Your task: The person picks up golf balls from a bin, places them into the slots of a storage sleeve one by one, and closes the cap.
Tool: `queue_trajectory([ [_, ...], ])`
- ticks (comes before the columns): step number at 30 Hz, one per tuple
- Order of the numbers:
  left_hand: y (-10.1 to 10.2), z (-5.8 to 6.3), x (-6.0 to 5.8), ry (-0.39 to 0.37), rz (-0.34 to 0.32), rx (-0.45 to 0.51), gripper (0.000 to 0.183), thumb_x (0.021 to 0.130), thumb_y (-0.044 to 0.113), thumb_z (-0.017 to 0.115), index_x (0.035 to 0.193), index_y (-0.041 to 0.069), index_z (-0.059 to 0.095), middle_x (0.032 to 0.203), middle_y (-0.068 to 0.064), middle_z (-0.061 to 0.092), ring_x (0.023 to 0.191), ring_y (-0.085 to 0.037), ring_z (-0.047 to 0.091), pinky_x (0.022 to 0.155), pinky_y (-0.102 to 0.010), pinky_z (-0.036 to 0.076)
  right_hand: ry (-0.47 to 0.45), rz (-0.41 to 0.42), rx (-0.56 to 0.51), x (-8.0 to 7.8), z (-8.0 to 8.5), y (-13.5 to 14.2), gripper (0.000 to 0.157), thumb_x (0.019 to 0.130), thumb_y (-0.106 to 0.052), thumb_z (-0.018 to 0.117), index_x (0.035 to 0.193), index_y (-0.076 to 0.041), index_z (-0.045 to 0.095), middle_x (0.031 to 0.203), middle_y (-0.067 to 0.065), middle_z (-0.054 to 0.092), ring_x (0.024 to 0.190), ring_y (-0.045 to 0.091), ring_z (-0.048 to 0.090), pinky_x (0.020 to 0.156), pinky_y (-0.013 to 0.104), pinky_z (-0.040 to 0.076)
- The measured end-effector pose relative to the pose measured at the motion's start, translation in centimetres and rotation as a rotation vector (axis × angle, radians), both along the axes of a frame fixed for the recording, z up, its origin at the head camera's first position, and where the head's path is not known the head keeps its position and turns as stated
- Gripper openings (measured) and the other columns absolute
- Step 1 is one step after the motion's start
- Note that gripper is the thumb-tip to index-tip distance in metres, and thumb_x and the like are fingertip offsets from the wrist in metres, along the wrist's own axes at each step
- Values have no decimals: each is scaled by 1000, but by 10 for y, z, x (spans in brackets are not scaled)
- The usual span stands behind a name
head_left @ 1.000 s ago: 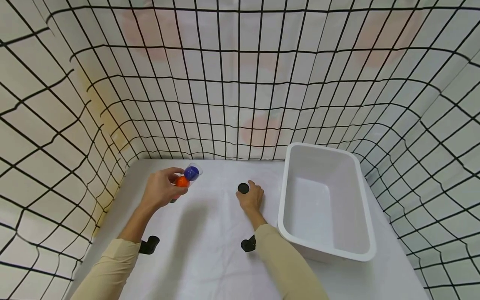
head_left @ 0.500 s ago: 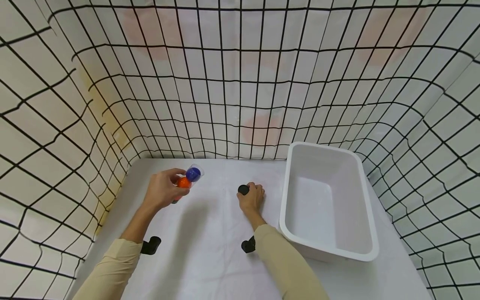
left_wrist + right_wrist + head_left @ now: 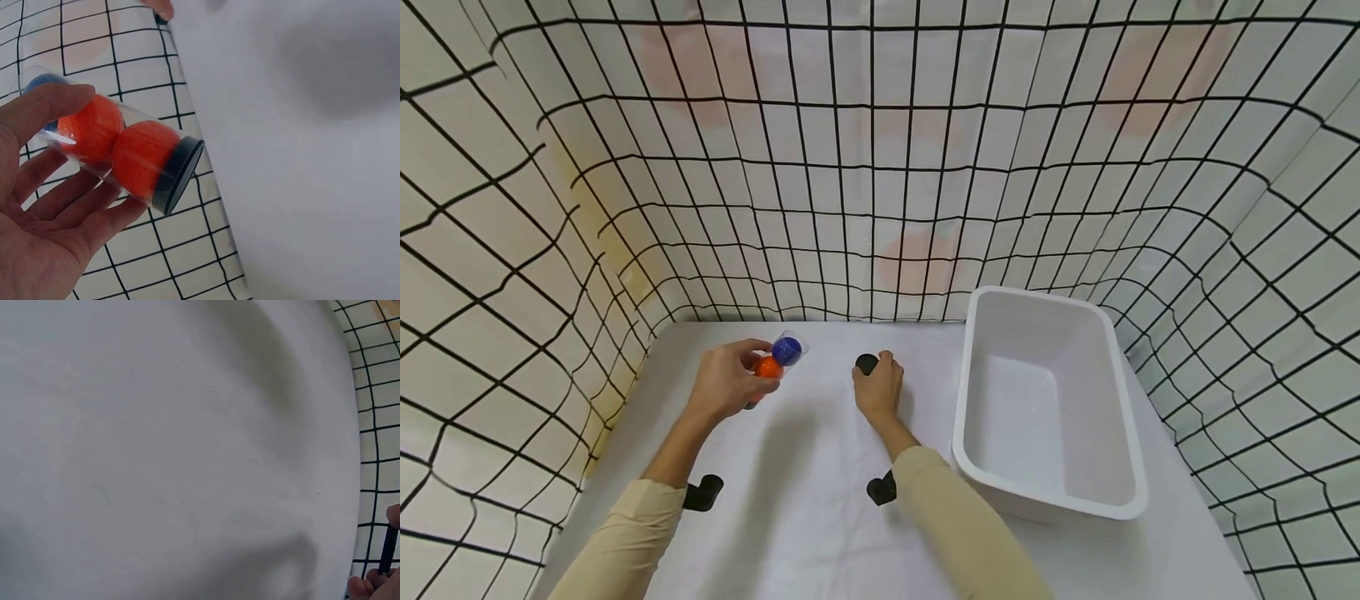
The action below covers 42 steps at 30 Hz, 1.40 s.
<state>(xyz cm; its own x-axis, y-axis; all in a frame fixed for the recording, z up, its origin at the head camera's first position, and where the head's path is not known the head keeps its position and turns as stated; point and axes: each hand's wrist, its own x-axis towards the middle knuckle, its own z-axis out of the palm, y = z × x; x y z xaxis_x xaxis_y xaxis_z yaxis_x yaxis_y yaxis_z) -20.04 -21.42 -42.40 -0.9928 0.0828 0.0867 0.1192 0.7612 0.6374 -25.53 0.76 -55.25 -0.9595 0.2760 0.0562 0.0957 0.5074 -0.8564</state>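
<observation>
My left hand (image 3: 722,379) grips a clear tube of balls (image 3: 131,139) above the table, thumb on one side and fingers along the other. Inside are two orange balls (image 3: 147,156) and a blue ball (image 3: 787,350) in a row. A black cap (image 3: 178,175) closes the end by the orange balls. The tube leans, with its blue-ball end toward the upper right in the head view. To the right of it, my right hand (image 3: 881,392) pinches a round black lid (image 3: 867,363) between thumb and fingers. Only the fingertips and the lid's edge show in the right wrist view.
A white plastic tub (image 3: 966,417) stands on the right of the white-covered table (image 3: 820,517). Black netting (image 3: 842,192) encloses the back and sides. Dark wrist-worn devices (image 3: 703,493) show at both sleeves.
My right hand has shifted a little left and farther back with the black lid. The left hand keeps its grip on the tube in almost the same place.
</observation>
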Motion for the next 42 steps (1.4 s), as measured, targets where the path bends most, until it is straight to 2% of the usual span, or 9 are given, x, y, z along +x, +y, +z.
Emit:
queue_trajectory([
  [3, 3, 0, 0, -5, 0, 3, 52, 82, 15, 83, 129, 1, 66, 116, -27, 71, 97, -41, 71, 80, -49, 61, 30, 21, 39, -4, 17, -4, 53, 91, -14, 71, 136, 8, 54, 126, 30, 62, 121, 44, 52, 102, 51, 45],
  [11, 11, -3, -2, -18, -6, 9, 52, 82, 14, 83, 129, 1, 66, 114, -26, 72, 96, -39, 71, 82, -48, 61, 41, 100, 180, -15, 67, 6, 46, 93, -16, 65, 133, 6, 61, 121, 32, 62, 114, 44, 53, 93, 48, 44],
  [15, 17, -5, -2, -15, -11, 19, 51, 81, 13, 83, 128, 1, 67, 113, -26, 72, 96, -38, 71, 82, -48, 61, 11, 185, 238, -18, 94, 19, 43, 94, -19, 63, 128, 6, 63, 118, 31, 64, 111, 42, 55, 85, 44, 43],
  [19, 24, -7, -2, -23, -22, 32, 51, 80, 13, 83, 127, 1, 67, 109, -25, 73, 95, -37, 72, 81, -47, 62, -49, 258, 286, -19, 120, 35, 41, 94, -26, 66, 121, 5, 64, 110, 25, 68, 103, 38, 62, 79, 41, 50],
  [24, 36, -12, -3, -27, -23, 37, 50, 79, 14, 84, 126, 3, 68, 110, -24, 73, 95, -36, 72, 81, -47, 62, -128, 305, 254, -18, 142, 50, 43, 93, -31, 70, 116, 5, 66, 109, 20, 71, 103, 36, 64, 85, 44, 54],
  [27, 45, -19, -4, -32, -19, 46, 49, 79, 13, 84, 125, 4, 69, 110, -23, 73, 94, -36, 71, 81, -46, 62, -168, 333, 230, -17, 146, 54, 48, 95, -32, 67, 124, 5, 64, 120, 21, 70, 114, 39, 62, 94, 47, 53],
  [32, 64, -38, -4, -25, 9, 76, 47, 78, 12, 84, 123, 6, 70, 107, -21, 74, 91, -34, 70, 79, -44, 62, -204, 355, 173, -15, 141, 52, 46, 100, -30, 58, 135, -1, 61, 131, 20, 66, 123, 38, 60, 100, 49, 51],
  [36, 76, -54, -4, -29, 59, 101, 48, 75, 10, 85, 121, 7, 71, 106, -21, 74, 91, -35, 70, 82, -45, 62, -218, 318, 99, -14, 136, 46, 42, 99, -30, 58, 131, -2, 62, 132, 19, 64, 124, 37, 59, 101, 49, 50],
  [42, 84, -73, -7, -41, 115, 124, 47, 73, 8, 85, 118, 7, 72, 103, -20, 74, 88, -33, 70, 83, -45, 62, -203, 269, 53, -9, 126, 40, 41, 95, -30, 65, 125, -2, 64, 128, 20, 66, 118, 37, 61, 97, 47, 52],
])
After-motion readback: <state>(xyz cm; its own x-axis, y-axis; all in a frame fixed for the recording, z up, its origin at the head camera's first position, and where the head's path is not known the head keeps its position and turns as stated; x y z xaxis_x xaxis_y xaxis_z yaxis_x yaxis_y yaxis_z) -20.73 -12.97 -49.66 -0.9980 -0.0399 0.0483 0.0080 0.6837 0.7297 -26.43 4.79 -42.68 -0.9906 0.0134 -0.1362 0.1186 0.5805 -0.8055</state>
